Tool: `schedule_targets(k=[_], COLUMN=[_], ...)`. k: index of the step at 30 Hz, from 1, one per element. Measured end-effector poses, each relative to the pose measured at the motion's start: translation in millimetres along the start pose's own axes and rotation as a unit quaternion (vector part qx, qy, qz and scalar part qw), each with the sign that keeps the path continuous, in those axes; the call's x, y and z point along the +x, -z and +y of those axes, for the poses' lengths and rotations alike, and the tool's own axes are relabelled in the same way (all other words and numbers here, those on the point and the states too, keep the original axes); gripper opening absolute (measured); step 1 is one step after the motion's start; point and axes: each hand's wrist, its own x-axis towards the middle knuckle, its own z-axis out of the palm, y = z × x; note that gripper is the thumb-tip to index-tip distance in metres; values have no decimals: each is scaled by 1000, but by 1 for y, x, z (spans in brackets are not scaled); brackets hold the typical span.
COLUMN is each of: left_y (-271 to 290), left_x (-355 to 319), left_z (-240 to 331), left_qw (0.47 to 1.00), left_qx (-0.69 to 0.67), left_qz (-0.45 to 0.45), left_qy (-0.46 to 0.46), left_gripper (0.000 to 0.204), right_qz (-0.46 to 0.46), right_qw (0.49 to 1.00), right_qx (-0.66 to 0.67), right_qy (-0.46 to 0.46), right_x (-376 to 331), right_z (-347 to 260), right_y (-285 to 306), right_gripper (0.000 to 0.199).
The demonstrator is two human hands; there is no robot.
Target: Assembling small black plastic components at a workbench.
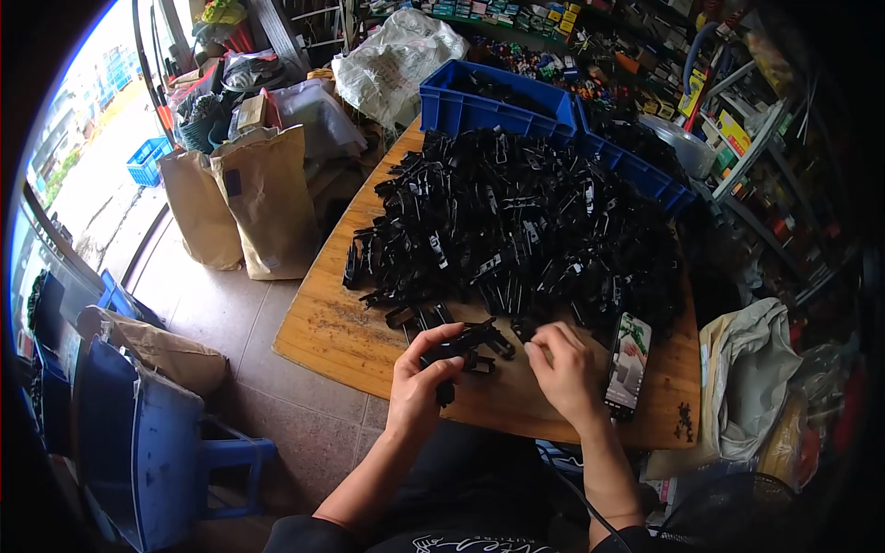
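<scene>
I see my left hand [422, 373] curled around a black plastic clip-like part [468, 346], fingers closed on it just above the near edge of the round wooden surface [318, 336]. My right hand [564, 367] sits just beside it, fingertips pressed together, pinching what looks like a small black piece at the part's right end; it is too small for me to tell exactly. Right behind both hands lies a large heap of black plastic parts [516, 226], covering most of the surface. A smartphone with a lit screen [628, 362] lies flat just right of my right hand. Two blue plastic crates [489, 106] stand at the far edge, holding more black parts. Brown paper sacks [263, 198] stand on the tiled floor to the left, and a blue plastic stool [147, 442] is near my left side.
</scene>
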Motion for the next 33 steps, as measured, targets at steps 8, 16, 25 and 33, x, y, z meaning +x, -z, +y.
schedule_targets(k=[8,16,25,33], left_y=[-20,-30,-31,-19], left_x=[-5,-13,-20,-20], left_z=[-8,0,-11,-16], left_qw=[996,977,983,978], left_qx=[56,160,151,-94], left_qz=[-71,-131,-98,-120], left_qy=[25,51,24,140], left_gripper=[43,40,28,25], right_qz=[-99,-140,-8,-70], right_qw=[889,874,952,930], right_qx=[394,416,259,339], right_qy=[-210,-208,-160,-124], right_x=[-30,-34,-37,-42], right_z=[-25,-15,-23,-36], right_y=[32,40,32,15], right_gripper=[19,18,27,27])
